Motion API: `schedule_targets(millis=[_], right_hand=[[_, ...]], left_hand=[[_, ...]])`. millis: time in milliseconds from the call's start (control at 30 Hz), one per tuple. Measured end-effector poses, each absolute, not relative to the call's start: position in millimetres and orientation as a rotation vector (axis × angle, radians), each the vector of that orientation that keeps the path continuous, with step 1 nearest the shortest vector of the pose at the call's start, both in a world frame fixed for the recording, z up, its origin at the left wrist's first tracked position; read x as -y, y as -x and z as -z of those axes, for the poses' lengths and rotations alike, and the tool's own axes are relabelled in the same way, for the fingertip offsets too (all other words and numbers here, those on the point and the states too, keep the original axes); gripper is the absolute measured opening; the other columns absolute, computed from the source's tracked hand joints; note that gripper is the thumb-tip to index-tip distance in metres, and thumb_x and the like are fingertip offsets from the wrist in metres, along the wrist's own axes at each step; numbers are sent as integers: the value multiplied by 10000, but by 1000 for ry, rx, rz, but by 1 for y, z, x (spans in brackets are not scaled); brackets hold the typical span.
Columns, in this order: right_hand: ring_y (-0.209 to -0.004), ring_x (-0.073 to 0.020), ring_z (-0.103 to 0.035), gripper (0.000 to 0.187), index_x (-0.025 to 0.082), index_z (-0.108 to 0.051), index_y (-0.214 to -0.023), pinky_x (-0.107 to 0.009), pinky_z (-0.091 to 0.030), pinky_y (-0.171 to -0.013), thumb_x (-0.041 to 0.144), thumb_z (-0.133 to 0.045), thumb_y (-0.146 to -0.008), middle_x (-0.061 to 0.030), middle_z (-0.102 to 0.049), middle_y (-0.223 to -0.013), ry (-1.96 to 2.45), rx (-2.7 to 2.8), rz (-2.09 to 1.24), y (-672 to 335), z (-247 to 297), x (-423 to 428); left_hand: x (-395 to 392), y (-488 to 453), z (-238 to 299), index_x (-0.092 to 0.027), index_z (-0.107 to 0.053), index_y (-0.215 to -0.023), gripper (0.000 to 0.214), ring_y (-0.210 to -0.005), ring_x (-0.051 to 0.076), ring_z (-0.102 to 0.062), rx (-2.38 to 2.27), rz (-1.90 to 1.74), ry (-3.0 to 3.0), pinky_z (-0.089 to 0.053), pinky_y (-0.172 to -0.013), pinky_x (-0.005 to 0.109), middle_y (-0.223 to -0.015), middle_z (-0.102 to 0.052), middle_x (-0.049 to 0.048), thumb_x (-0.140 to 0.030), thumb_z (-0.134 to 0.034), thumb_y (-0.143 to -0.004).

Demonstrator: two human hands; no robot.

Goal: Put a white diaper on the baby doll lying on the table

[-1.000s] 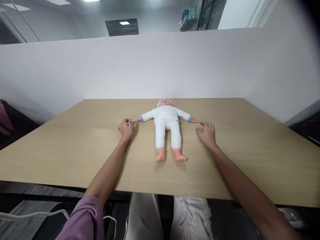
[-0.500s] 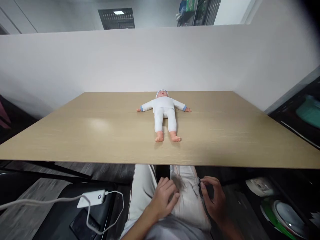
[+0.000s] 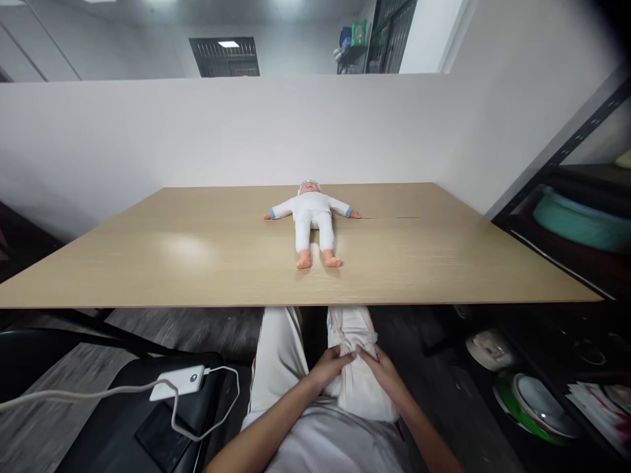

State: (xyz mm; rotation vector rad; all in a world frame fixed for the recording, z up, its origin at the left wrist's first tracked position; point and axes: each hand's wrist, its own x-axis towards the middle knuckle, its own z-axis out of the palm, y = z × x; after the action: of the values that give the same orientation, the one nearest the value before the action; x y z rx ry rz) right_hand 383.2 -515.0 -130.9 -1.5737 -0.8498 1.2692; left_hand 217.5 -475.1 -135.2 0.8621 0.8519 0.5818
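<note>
A baby doll [image 3: 312, 220] in a white suit and cap lies on its back, arms spread, at the far middle of the wooden table [image 3: 187, 263]. Both my hands are down in my lap, below the table's near edge. My left hand [image 3: 328, 369] and my right hand [image 3: 383, 372] meet on a whitish cloth [image 3: 362, 391] that lies on my right thigh. Their fingers are closed on the cloth's upper edge. Neither hand is near the doll.
A white partition [image 3: 148, 138] backs the table. At lower left a white power bank [image 3: 177, 383] with a cable rests on a black seat. A dark shelf on the right holds a teal bowl [image 3: 582, 220]; plates [image 3: 537, 402] sit lower down.
My hands left the table beside the doll and dropped to my lap. They have since closed together on the cloth. The view has swung slightly to the right.
</note>
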Motion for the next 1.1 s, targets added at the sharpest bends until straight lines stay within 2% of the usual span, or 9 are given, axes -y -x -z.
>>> schedule_targets(millis=[167,233,367,500,633,833,933,1000,1100], right_hand=[[-1221,-362,-686,650,181,-684,-1251,-466,-578,-1000,638,-777,-798,-140,-759,-1249,1397,934,-1332,-370,50,538],[-1279,-352,-654,643,213,-634,-1340,-452,-575,-1023,587,-771,-835,-133,-717,-1343,1377,970,-1300,-364,14,552],[-1283,-316,-653,617,233,-580,-1388,-430,-557,-1060,557,-733,-886,-123,-675,-1410,1309,1055,-1261,-346,-26,554],[-1292,-303,-646,595,233,-570,-1400,-453,-530,-1093,555,-691,-915,-114,-674,-1414,1275,1114,-1232,-329,-15,522],[-1303,-298,-638,619,219,-568,-1400,-456,-495,-1128,559,-695,-899,-110,-684,-1400,1355,1248,-1136,-326,14,492],[-1085,-308,-732,519,191,-660,-1225,-414,-589,-949,599,-650,-905,-123,-776,-1150,1572,1385,-1075,-337,49,492],[-912,-267,-734,442,211,-674,-1138,-378,-611,-795,582,-666,-898,-105,-759,-1059,1682,1419,-740,-345,59,499],[-927,-258,-710,360,230,-665,-1107,-373,-603,-745,528,-685,-907,-105,-724,-1113,1686,1444,-433,-349,58,499],[-1079,-291,-669,290,244,-636,-1112,-438,-593,-844,436,-722,-911,-116,-688,-1204,1602,1519,-84,-347,46,489]], left_hand=[[506,-191,43,-100,-723,-1136,657,-1052,328,-717,-775,-741,-918,-536,-951,400,-1087,-771,162,-608,-859,-742],[522,-175,1,-147,-671,-1325,604,-1203,337,-672,-706,-780,-1002,-519,-1045,419,-1263,-735,150,-494,-814,-852],[532,-155,-42,-221,-614,-1426,574,-1345,325,-587,-745,-877,-1100,-441,-1172,441,-1437,-652,111,-435,-764,-914],[515,-150,-28,-247,-585,-1444,579,-1418,330,-523,-822,-919,-1041,-396,-1213,460,-1534,-572,98,-466,-734,-929],[498,-150,2,-213,-606,-1395,674,-1392,352,-551,-869,-891,-874,-403,-1202,478,-1457,-634,125,-538,-802,-838],[496,-149,42,-208,-657,-1213,624,-1286,343,-622,-924,-880,-725,-448,-1143,454,-1310,-707,127,-587,-855,-759],[498,-150,61,-219,-642,-1160,583,-1192,308,-652,-901,-900,-681,-456,-1106,430,-1193,-727,99,-605,-840,-771],[499,-152,71,-221,-616,-1145,559,-1123,280,-659,-905,-917,-695,-459,-1077,410,-1119,-719,79,-613,-815,-798],[500,-155,78,-222,-580,-1136,544,-1060,255,-650,-907,-939,-769,-467,-1016,379,-1070,-698,66,-632,-772,-835]])
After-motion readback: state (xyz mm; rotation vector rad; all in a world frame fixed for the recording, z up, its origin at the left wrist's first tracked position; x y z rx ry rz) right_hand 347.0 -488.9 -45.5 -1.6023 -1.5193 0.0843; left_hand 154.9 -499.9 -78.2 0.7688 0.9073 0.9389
